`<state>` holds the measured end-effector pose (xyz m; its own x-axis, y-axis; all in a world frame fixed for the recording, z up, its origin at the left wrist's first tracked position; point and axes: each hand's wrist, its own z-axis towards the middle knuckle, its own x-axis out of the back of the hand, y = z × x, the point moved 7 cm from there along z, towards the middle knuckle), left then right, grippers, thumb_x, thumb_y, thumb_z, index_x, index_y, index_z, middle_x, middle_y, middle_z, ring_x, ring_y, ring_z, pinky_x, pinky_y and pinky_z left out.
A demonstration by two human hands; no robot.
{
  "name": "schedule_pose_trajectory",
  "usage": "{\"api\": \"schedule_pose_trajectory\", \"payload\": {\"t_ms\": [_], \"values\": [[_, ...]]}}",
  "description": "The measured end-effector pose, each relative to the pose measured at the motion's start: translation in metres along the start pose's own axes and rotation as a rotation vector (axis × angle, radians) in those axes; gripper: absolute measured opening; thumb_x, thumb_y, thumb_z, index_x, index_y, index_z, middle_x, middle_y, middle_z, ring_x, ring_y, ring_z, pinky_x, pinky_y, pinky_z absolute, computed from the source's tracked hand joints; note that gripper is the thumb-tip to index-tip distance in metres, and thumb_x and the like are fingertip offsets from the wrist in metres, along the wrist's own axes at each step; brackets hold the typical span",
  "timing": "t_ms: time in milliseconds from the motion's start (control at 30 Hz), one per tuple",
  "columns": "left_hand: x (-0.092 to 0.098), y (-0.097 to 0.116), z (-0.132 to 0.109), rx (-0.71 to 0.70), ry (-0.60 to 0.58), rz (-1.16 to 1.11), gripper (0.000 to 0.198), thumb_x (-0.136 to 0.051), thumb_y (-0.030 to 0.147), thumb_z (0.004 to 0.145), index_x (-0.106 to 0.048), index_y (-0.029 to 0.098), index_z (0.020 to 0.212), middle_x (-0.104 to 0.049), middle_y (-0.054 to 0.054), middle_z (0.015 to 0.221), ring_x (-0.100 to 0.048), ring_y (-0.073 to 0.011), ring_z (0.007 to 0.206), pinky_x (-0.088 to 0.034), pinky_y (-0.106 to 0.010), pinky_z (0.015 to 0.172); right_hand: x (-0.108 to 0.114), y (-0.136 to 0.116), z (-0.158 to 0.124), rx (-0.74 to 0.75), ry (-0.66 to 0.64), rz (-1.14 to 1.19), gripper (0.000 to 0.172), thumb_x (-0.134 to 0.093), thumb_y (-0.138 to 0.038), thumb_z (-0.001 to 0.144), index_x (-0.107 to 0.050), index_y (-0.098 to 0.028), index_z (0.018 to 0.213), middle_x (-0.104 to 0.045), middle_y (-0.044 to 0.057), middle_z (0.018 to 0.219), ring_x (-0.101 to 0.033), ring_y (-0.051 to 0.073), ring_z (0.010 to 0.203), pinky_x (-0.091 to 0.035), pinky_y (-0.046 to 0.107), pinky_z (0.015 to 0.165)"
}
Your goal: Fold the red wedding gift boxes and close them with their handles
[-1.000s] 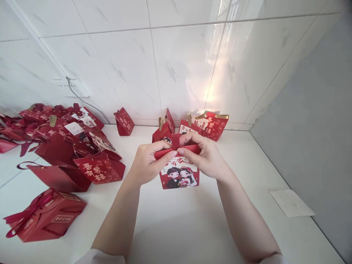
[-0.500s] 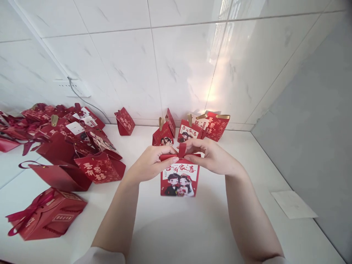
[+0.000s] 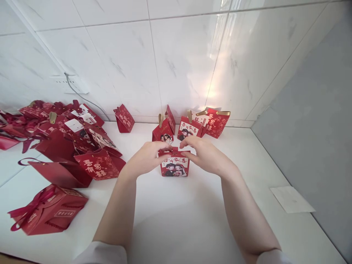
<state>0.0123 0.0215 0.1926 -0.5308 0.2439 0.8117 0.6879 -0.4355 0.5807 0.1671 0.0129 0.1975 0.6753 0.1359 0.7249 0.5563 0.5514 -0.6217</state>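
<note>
A small red gift box [image 3: 175, 169] with a cartoon couple and Chinese characters on its front stands upright on the white counter, a short red ribbon loop [image 3: 175, 149] at its top edge. My left hand [image 3: 145, 157] curves around the box's upper left corner, thumb in front and fingers behind, with a gap between them. At the upper right corner my right hand [image 3: 206, 154] is curved the same way, thumb and fingers apart. Both hands are at the top edge; whether the fingertips still touch it is hard to tell.
Several red gift boxes, among them a gold-handled one [image 3: 189, 128], stand along the tiled wall [image 3: 115, 69]. A heap of red boxes [image 3: 57, 128] fills the left side, with a ribbon-tied box [image 3: 51, 211] in front. A white paper [image 3: 292, 200] lies by the grey panel [image 3: 308, 121] on the right.
The gift box has moved away from me toward the row at the wall and now rests on the counter. Both hands have loosened from its top edge, fingers spreading.
</note>
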Motion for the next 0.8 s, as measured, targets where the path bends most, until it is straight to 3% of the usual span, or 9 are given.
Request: {"api": "schedule_pose_trajectory", "payload": {"t_ms": [167, 267, 533, 800], "values": [[-0.007, -0.008, 0.006, -0.008, 0.007, -0.031, 0.024, -0.051, 0.028, 0.086, -0.073, 0.023, 0.095, -0.073, -0.001, 0.092, -0.064, -0.0175, 0.079, -0.045, -0.025, 0.067, -0.012, 0.002, 0.005, 0.005, -0.051, -0.023, 0.031, -0.041, -0.007, 0.092, -0.068, -0.021, 0.095, -0.064, 0.005, 0.101, -0.062, 0.017, 0.086, -0.047, 0.030, 0.074], [-0.007, -0.015, 0.008, 0.023, 0.040, -0.048, 0.026, -0.051, 0.029, 0.085, -0.073, 0.023, 0.096, -0.073, -0.002, 0.090, -0.064, -0.0180, 0.077, -0.045, -0.025, 0.066, -0.016, 0.003, 0.005, 0.010, -0.082, -0.027, 0.036, -0.037, -0.006, 0.092, -0.069, -0.022, 0.100, -0.065, 0.005, 0.101, -0.061, 0.017, 0.086, -0.046, 0.029, 0.071], [-0.010, -0.016, 0.009, 0.047, -0.011, -0.061, 0.027, -0.049, 0.029, 0.087, -0.073, 0.021, 0.095, -0.071, 0.000, 0.082, -0.060, -0.0161, 0.070, -0.043, -0.024, 0.062, -0.019, 0.001, 0.005, 0.006, -0.122, -0.054, 0.033, -0.037, -0.010, 0.093, -0.068, -0.023, 0.096, -0.062, 0.004, 0.091, -0.057, 0.016, 0.078, -0.041, 0.026, 0.062], [-0.011, -0.018, 0.009, 0.039, 0.004, -0.096, 0.028, -0.048, 0.030, 0.086, -0.073, 0.020, 0.093, -0.071, -0.001, 0.084, -0.060, -0.0172, 0.072, -0.044, -0.025, 0.063, -0.019, 0.003, 0.007, -0.003, -0.095, -0.022, 0.030, -0.040, -0.017, 0.095, -0.069, -0.024, 0.097, -0.064, 0.003, 0.092, -0.059, 0.017, 0.080, -0.042, 0.027, 0.065]]}}
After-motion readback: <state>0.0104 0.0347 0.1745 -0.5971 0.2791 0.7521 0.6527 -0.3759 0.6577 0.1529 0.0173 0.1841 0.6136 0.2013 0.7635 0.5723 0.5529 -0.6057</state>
